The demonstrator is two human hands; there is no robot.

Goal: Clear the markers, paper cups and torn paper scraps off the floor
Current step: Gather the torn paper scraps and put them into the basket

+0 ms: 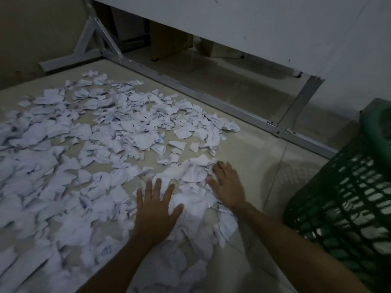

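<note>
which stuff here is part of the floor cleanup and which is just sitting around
Part of the job:
- torn paper scraps strewn over the floor
- left hand and right hand, both flat on the scraps
- no markers or paper cups in view

Just there:
- green basket, to the right
- white table with its metal frame
</note>
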